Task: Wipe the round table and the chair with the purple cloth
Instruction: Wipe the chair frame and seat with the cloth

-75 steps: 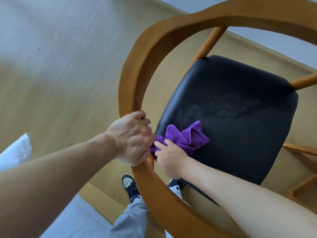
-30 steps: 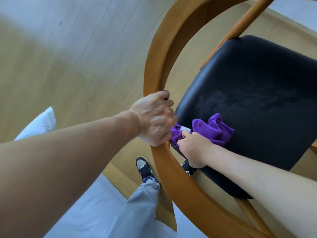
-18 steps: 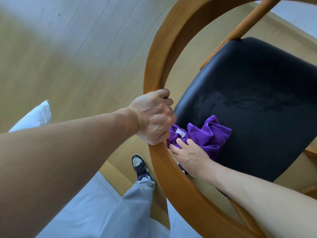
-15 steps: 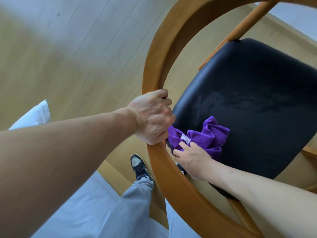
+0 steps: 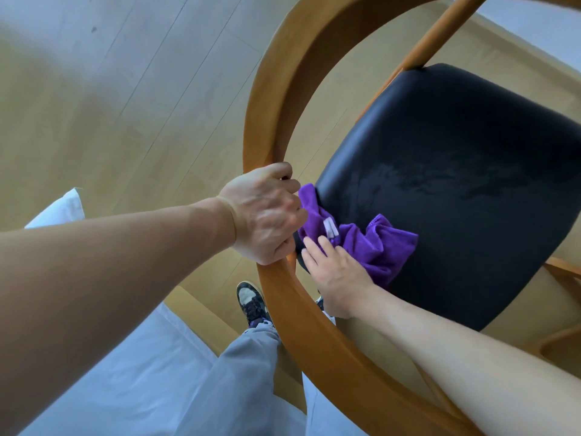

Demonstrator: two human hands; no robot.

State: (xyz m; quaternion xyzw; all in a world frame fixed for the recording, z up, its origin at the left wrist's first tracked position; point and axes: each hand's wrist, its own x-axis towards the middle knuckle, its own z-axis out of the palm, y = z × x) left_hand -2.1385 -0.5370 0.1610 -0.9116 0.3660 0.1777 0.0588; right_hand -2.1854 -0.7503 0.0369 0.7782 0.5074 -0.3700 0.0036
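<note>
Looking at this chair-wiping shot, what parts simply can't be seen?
All in the head view:
- Round table: out of frame.
- Chair legs and right side: cut off by the edges.
- Left hand fingertips: curled behind the wooden rail.
- Purple cloth near edge: covered by the right hand.

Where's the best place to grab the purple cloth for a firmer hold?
Probably take the bunched ridge of the purple cloth, from above on the near side, where the right hand now rests flat on it. The folds stand up off the black seat; the thin flap beside the left hand offers less.
</note>
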